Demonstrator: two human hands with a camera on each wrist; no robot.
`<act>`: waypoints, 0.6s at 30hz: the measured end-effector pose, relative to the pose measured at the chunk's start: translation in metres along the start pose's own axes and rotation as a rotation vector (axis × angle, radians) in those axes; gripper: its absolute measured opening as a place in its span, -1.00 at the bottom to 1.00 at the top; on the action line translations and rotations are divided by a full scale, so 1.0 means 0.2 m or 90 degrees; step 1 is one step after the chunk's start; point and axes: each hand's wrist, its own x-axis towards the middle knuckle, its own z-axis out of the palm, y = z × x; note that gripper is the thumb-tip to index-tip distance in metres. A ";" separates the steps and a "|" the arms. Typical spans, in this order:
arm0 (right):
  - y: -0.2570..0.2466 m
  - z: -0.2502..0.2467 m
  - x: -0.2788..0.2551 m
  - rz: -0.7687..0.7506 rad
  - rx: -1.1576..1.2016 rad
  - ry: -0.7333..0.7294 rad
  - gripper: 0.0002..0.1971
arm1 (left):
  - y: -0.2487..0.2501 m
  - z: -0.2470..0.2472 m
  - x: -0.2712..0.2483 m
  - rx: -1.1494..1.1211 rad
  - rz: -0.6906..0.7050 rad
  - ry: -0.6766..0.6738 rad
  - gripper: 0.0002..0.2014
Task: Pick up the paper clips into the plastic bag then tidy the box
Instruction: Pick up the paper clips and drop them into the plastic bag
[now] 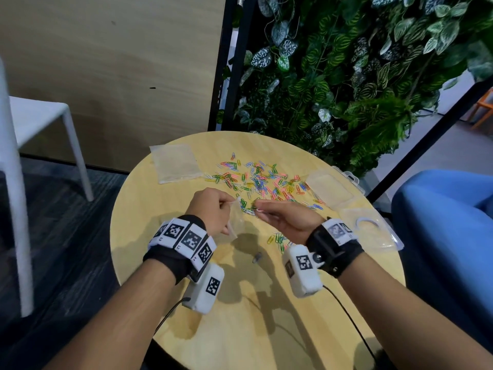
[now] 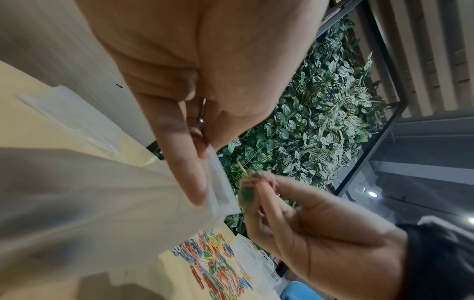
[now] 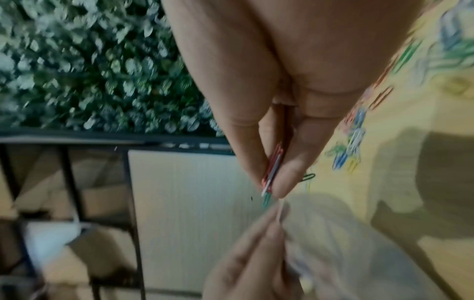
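Observation:
Coloured paper clips (image 1: 262,180) lie scattered across the far half of the round wooden table (image 1: 240,329). My left hand (image 1: 210,209) pinches the rim of a small clear plastic bag (image 1: 234,222), lifted above the table. My right hand (image 1: 282,218) pinches a few paper clips (image 3: 271,172) between thumb and fingers, right at the bag's mouth (image 2: 220,186). A smaller heap of clips (image 1: 277,240) lies under my right wrist. The clear plastic box (image 1: 333,185) lies open at the right edge of the table.
A stack of clear plastic bags (image 1: 173,164) lies at the far left of the table. Another clear container with a white ring (image 1: 370,231) sits at the right edge. A white chair (image 1: 40,124) stands left, a plant wall (image 1: 346,76) behind, a blue seat (image 1: 448,222) right.

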 end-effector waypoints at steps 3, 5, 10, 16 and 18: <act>0.05 0.13 0.00 -0.058 -0.171 0.001 -0.84 | 0.02 0.01 -0.01 -0.029 -0.003 -0.008 -0.77; 0.08 0.17 0.03 -0.105 -0.304 0.030 -0.83 | 0.02 0.01 -0.02 -0.048 -0.009 -0.010 -0.78; 0.09 0.20 0.06 -0.174 -0.472 -0.003 -0.78 | 0.00 -0.01 -0.02 -0.069 -0.009 -0.007 -0.79; 0.04 0.21 0.05 -0.301 -0.541 -0.026 -0.95 | -0.02 -0.04 -0.01 -0.050 -0.002 0.033 -0.79; -0.02 0.16 0.11 -0.270 -0.424 -0.002 -0.92 | -0.04 -0.08 0.00 -0.033 -0.005 0.074 -0.79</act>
